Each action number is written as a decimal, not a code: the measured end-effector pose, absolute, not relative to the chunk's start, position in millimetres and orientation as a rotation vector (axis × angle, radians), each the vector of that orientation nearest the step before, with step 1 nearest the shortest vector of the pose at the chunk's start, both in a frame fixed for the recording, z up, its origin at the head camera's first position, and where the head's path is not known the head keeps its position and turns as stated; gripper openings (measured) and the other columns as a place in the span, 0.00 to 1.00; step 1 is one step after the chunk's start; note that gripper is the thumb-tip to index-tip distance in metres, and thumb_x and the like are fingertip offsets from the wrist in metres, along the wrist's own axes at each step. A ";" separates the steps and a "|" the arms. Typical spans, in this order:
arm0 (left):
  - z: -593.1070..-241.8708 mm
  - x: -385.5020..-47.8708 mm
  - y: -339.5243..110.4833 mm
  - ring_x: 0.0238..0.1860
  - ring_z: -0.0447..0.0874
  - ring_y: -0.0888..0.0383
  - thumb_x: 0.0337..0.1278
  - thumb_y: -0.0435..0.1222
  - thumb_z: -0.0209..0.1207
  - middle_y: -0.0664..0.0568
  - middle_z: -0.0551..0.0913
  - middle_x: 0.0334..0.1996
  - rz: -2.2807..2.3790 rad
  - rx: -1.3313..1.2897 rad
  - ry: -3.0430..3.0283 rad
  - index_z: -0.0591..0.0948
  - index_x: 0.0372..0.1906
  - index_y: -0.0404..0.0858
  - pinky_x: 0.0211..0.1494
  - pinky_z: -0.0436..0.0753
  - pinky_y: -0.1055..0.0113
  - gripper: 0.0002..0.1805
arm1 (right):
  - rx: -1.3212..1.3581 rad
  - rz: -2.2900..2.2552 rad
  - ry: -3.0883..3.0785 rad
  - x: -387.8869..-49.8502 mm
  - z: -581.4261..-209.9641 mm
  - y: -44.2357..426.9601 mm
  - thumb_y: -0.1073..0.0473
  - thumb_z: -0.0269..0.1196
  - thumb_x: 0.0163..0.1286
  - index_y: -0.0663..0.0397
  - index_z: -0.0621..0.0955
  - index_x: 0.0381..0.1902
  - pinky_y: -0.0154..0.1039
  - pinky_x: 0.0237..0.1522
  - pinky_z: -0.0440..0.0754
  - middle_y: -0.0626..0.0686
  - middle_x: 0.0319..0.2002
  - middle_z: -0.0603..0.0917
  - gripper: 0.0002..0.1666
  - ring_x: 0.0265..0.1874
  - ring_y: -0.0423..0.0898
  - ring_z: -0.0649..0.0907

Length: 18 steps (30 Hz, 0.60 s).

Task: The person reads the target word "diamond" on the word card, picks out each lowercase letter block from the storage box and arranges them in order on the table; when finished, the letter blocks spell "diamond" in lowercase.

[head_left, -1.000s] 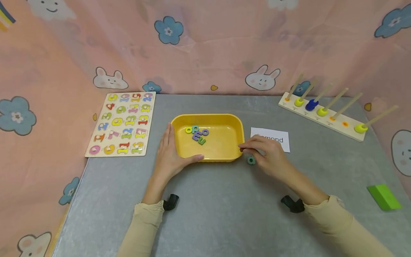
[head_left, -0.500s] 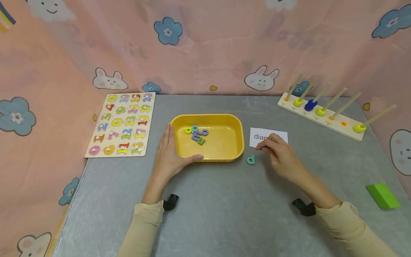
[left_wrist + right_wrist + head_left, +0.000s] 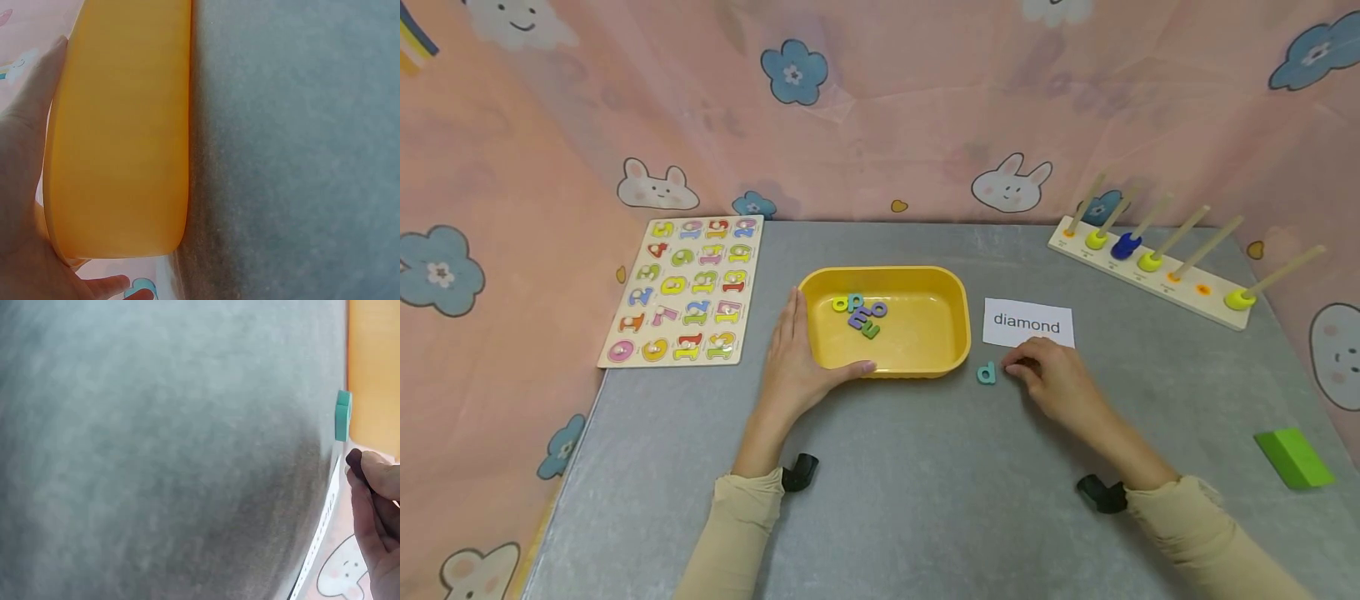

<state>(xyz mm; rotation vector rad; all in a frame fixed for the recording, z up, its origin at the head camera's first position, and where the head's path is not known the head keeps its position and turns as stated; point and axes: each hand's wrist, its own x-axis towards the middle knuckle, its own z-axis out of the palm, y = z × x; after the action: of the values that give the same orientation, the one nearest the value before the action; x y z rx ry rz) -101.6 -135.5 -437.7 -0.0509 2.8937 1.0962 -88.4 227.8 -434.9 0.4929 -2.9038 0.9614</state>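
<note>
My left hand point(image 3: 797, 358) rests against the left side of a yellow tray point(image 3: 917, 354), its fingers straight along the wall and its thumb on the front rim. The left wrist view shows this hand point(image 3: 28, 187) at the tray's corner point(image 3: 122, 137). Thumb and fingers of my right hand point(image 3: 1060, 383) pinch a small dark brown piece point(image 3: 354, 461), mostly hidden by the fingers, so its shape cannot be told. Just left of that hand a teal letter d point(image 3: 987, 373) lies on the table. A white card point(image 3: 1028, 322) reading "diamond" lies behind the hand.
Several coloured letters point(image 3: 859, 314) lie in the tray's left half. A number puzzle board point(image 3: 681, 292) is at the left. A pegged counting board point(image 3: 1150, 267) with rings stands at the back right, and a green block point(image 3: 1296, 458) sits at the far right.
My right hand has carried the dark piece from the tray's right rim across the card, then down to beside the letter d. The card's word is uncovered now. My left hand stays put.
</note>
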 end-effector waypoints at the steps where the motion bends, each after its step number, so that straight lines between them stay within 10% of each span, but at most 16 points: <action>1: -437.6 -101.6 -135.5 0.88 0.41 0.45 0.35 0.69 0.79 0.50 0.38 0.89 1.099 -0.051 2.894 0.36 0.88 0.44 0.87 0.50 0.41 0.84 | 0.474 0.968 -2.901 -88.1 -435.7 227.2 0.72 0.72 0.66 0.59 0.90 0.36 0.43 0.40 0.80 0.55 0.35 0.88 0.05 0.35 0.49 0.82; 18: -437.7 -101.7 -134.8 0.88 0.41 0.44 0.35 0.69 0.79 0.49 0.38 0.89 1.111 -0.054 2.891 0.37 0.88 0.44 0.87 0.51 0.40 0.84 | 0.183 0.939 -3.049 -86.0 -439.8 228.2 0.62 0.76 0.66 0.62 0.87 0.39 0.35 0.27 0.71 0.52 0.24 0.82 0.09 0.25 0.46 0.76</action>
<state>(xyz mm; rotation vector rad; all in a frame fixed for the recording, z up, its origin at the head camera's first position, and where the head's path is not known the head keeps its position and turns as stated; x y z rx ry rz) -101.7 -134.8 -437.7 -0.0544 2.8907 1.1107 -86.0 228.2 -439.8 0.1829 -3.0492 0.9392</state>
